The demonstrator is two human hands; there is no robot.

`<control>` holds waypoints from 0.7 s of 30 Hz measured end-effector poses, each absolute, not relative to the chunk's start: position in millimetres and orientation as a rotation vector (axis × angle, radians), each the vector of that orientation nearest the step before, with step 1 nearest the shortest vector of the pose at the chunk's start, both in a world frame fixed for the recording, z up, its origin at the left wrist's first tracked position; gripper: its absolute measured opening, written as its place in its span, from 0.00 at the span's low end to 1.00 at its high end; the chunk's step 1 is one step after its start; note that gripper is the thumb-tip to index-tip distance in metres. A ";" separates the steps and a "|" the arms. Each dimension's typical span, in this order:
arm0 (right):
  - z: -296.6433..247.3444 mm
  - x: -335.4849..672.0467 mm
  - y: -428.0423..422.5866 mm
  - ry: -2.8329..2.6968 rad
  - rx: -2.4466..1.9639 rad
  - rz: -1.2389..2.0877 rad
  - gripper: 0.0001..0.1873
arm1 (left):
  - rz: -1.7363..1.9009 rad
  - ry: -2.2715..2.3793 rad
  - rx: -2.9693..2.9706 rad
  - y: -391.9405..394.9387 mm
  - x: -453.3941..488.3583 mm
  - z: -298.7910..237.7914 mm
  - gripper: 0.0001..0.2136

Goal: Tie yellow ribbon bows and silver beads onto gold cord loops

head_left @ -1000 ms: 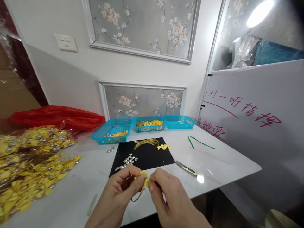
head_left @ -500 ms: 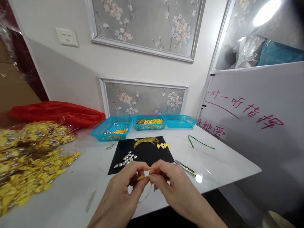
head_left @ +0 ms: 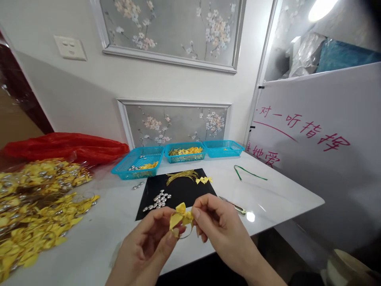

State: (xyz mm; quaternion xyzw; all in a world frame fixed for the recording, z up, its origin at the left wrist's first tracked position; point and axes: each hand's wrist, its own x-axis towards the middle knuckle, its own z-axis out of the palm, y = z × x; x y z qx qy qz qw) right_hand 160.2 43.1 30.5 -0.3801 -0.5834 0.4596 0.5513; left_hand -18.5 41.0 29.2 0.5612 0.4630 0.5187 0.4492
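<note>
A yellow ribbon bow with a thin looped cord is held up between my two hands, above the front of the table. My left hand pinches its lower left side between thumb and fingertips. On the other side, my right hand grips the bow's right end with thumb and forefinger. Just beyond lies a black mat. Silver beads are grouped on its left part, and a bundle of gold cords rests near its far edge. Several small yellow bows lie at its far right corner.
Blue baskets stand along the wall, holding yellow pieces and beads. A large heap of yellow bows covers the left side, beside red mesh. Thread snips and a green cord lie to the right.
My hands have drawn slightly apart and turned the bow, so its yellow loops now show between them. Before, the fingers mostly hid it. The view has shifted a little.
</note>
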 end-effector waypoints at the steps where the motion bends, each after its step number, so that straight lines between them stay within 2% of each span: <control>1: 28.5 158.9 41.9 -1.404 -0.900 1.056 0.09 | 1.303 1.171 1.378 39.4 -13.7 31.2 0.19; 8: 23.1 161.0 39.1 -1.521 -0.917 0.906 0.08 | 1.212 1.155 1.457 42.9 -8.8 39.2 0.14; 15: 31.3 167.0 23.2 -1.704 -0.799 0.423 0.07 | 1.185 1.091 1.277 34.8 -16.7 38.5 0.13; 18: 33.4 163.8 21.5 -1.710 -0.818 0.294 0.01 | 1.192 1.076 1.303 35.0 -19.4 36.7 0.11; 21: 36.4 162.2 23.5 -1.746 -0.860 0.289 0.08 | 1.215 1.098 1.335 36.7 -19.1 36.3 0.10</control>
